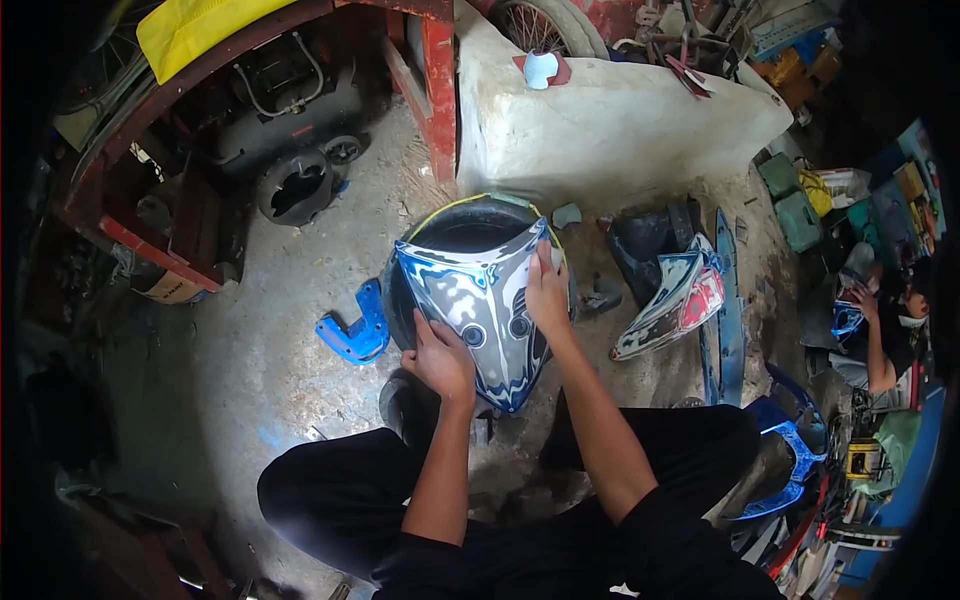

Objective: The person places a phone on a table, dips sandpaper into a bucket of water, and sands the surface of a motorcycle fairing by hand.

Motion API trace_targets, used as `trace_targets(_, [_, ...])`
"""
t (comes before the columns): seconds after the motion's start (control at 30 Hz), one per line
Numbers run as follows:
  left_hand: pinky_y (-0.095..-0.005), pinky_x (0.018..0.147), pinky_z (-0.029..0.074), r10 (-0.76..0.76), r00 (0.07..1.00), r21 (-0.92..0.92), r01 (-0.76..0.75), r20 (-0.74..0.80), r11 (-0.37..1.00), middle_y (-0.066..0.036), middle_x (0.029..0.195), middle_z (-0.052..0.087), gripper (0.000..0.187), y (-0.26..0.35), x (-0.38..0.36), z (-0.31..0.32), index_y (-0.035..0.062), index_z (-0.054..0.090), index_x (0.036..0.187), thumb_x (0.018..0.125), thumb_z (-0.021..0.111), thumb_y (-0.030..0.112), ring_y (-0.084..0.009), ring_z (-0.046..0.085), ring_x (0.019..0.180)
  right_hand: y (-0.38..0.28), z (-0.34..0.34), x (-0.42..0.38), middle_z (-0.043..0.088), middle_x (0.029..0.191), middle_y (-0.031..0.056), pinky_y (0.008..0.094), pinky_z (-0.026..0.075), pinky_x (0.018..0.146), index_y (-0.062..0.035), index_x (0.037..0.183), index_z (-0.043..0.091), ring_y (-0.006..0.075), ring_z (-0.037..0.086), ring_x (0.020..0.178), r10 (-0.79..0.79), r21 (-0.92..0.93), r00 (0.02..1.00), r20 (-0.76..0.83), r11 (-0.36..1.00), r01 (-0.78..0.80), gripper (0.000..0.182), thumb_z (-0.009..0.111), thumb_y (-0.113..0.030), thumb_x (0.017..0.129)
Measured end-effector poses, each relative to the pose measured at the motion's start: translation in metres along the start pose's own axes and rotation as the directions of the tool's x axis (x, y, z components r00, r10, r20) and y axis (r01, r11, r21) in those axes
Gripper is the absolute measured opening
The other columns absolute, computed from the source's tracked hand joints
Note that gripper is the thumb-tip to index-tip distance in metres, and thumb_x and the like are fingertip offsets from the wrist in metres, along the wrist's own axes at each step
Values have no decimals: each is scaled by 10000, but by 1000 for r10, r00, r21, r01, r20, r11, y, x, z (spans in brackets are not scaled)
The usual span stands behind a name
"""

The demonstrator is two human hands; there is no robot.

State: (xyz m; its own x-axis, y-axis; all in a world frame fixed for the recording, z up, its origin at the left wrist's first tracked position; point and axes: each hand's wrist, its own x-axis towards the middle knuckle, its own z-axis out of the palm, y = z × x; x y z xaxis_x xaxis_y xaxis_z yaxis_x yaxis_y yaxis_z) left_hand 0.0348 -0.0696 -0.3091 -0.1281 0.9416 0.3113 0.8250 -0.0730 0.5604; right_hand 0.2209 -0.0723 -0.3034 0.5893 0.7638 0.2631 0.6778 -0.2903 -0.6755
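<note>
A motorcycle front fairing panel (470,295), shield-shaped with sanded patches of grey, white and blue and two round holes, lies tilted over a black bucket (470,227). My left hand (441,358) grips its lower left edge, fingers bent over the surface. At the upper right edge my right hand (547,292) is closed on the panel, fingertips near its top corner. The panel hides much of the bucket, which has a yellow handle. Just left of them a blue plastic part (360,325) rests on the floor.
On the right lie a red-and-white sanded fairing piece (680,300) and a long blue strip (728,320). A low white wall (620,125) stands ahead. A red frame (440,90) and a black tyre-like ring (296,190) are at left. Another person (880,340) sits far right.
</note>
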Motion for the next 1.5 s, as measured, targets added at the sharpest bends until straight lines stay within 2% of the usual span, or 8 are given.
trace_targets(0.13, [-394,814,360,-2,1000,-25,1,-29,1000,-184,954,752,359,-1,0,1,-26,648,1297,1011,539,161,-313,592,698,-12,-2,-12,445,1521,320,515,287,1182,97,1469,444,461,427,1401,65,99,997,43,993,-69,510,371,-237,1090])
trace_targets(0.27, [-397,819,361,-2,999,-30,1,-34,1000,-186,948,750,366,2,2,-1,-25,634,1314,1016,537,165,-313,600,699,-2,-1,-48,469,1508,317,511,296,1177,97,1447,478,474,436,1395,-79,31,996,-46,996,80,497,381,-234,1090])
trace_targets(0.53, [-395,838,359,0,1000,-46,0,-3,999,-193,1022,756,376,0,1,-3,-24,619,1330,1027,526,177,-307,633,736,-14,8,11,494,1504,283,496,329,1190,86,1447,490,512,426,1389,-40,-156,999,-21,987,37,485,416,-217,1075])
trace_targets(0.73, [-394,837,367,40,997,-4,-40,-59,999,-134,923,729,353,0,1,-3,-5,634,1315,1005,565,149,-278,596,709,-11,-5,-39,534,1460,292,514,276,1223,85,1450,493,504,441,1381,-264,-143,965,3,955,261,508,434,-245,1068])
trace_targets(1.0, [-402,830,369,31,998,-30,-33,-56,999,-149,944,736,358,0,-1,-2,-26,632,1311,1000,564,139,-291,613,725,-13,6,15,444,1530,305,518,308,1204,89,1483,430,519,404,1398,-2,-71,1000,25,997,4,556,402,-296,1083])
trace_targets(1.2, [-405,842,366,-28,999,-29,29,44,999,-194,1002,752,376,1,1,-5,-12,625,1338,1018,532,163,-322,628,750,-6,5,-24,538,1465,269,533,328,1181,69,1460,480,531,448,1350,-201,-245,980,7,949,197,542,434,-305,1070])
trace_targets(1.37, [-407,869,375,11,1000,-29,-11,-30,1000,-198,1012,753,367,-1,0,-1,-12,627,1330,1009,545,147,-318,626,752,-35,-16,47,513,1517,209,606,279,1158,-34,1497,485,477,409,1388,269,-302,953,138,928,-218,522,435,-326,1067])
trace_targets(1.5, [-395,847,375,-27,1000,-29,26,-16,999,-164,956,737,380,2,5,-2,-14,622,1336,997,562,146,-292,594,713,-24,-5,-1,484,1547,181,633,254,1139,-83,1525,456,457,395,1398,137,-344,987,84,934,-101,544,427,-377,1068])
